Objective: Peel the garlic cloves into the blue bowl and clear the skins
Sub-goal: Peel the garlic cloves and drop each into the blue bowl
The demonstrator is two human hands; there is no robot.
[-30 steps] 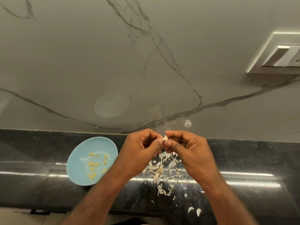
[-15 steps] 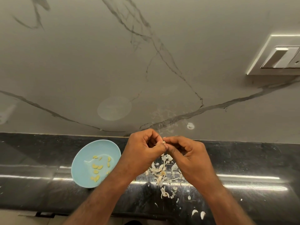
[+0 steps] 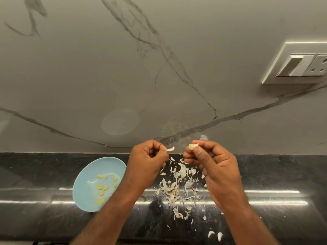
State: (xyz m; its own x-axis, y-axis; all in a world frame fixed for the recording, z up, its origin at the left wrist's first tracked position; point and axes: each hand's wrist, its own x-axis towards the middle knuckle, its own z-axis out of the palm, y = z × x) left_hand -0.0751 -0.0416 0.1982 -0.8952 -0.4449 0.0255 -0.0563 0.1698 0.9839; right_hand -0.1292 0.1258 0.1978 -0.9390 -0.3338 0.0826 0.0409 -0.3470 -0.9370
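Soft, rather dim indoor light is falling from above, giving everything a warm grey cast. Two long bright streaks of glare are running across the glossy black counter, and a thin white line is glowing along the top of the switch plate. The polished wall is faintly mirroring the blue bowl as a pale round patch. The wide lens is skewing the switch plate and stretching the corners. The centre is looking sharp.

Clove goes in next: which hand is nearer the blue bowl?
Left. The left hand is just right of the blue bowl; the right hand is farther right, holding the clove.
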